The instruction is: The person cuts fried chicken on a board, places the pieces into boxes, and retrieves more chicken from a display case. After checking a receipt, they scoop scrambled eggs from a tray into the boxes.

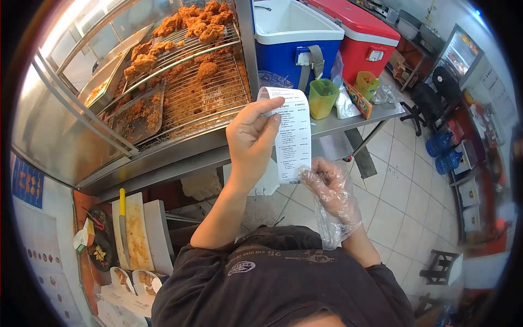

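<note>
A long printed paper receipt [293, 136] hangs upright in front of my chest, held at both ends. My left hand [255, 133], bare, pinches its top left edge between thumb and fingers. The paper's lower right corner is gripped by my right hand [331, 191], which wears a loose clear plastic glove. Rows of small print cover the receipt; the words are too small to read surely. Behind it runs the edge of a metal counter [338, 124], with a green plastic container [323, 98] just right of the paper.
Fried chicken pieces [202, 24] lie on racks in a metal display case at upper left. Blue [283, 57] and red [365, 30] coolers stand behind the counter. A yellow-handled knife [122, 218] rests on a stained cutting board [140, 234] at lower left.
</note>
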A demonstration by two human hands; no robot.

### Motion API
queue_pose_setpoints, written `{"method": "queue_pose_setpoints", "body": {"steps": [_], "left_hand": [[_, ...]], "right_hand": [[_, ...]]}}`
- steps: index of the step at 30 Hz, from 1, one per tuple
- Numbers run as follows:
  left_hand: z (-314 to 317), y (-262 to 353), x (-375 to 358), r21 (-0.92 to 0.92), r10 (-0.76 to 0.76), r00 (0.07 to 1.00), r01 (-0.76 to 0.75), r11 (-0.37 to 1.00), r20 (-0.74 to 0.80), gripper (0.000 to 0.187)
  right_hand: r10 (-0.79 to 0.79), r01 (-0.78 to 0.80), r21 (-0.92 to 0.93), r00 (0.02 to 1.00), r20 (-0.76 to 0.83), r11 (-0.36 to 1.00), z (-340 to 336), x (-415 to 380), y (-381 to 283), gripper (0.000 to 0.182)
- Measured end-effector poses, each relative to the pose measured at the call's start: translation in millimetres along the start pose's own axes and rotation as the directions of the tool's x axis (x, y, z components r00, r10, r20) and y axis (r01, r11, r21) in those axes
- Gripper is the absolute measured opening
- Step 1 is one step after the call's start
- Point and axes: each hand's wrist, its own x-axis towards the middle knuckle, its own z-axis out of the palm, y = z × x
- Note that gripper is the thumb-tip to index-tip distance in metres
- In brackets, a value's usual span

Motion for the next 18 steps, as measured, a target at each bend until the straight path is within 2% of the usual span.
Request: {"method": "queue_pose_setpoints", "body": {"steps": [4,10,13,18], "left_hand": [[0,-1,2,-0.014,-0.035,0.999,0.036,0.999,0.024,0.028],[-2,-9,1,-0.002,-0.031,0.999,0.031,1.000,0.016,0.029],[-3,-9,0,-0.020,-0.073,0.997,0.073,0.997,0.013,0.030],[-3,-6,1,-0.010,-0.085,0.996,0.085,0.996,0.025,0.032]], "right_hand": [[-0.023,0.023,0.051,1.000,0.010,0.998,-1,3,7,0.007],[-0.011,0.011,0.002,1.000,0.024,1.000,-4,4,13,0.007],[-0.015,0.015,0.028,1.000,0.000,0.999,-3,4,13,0.014],[0.048,-0.049,0.033,0.999,0.017,0.998,-5,3,-1,0.011]]}}
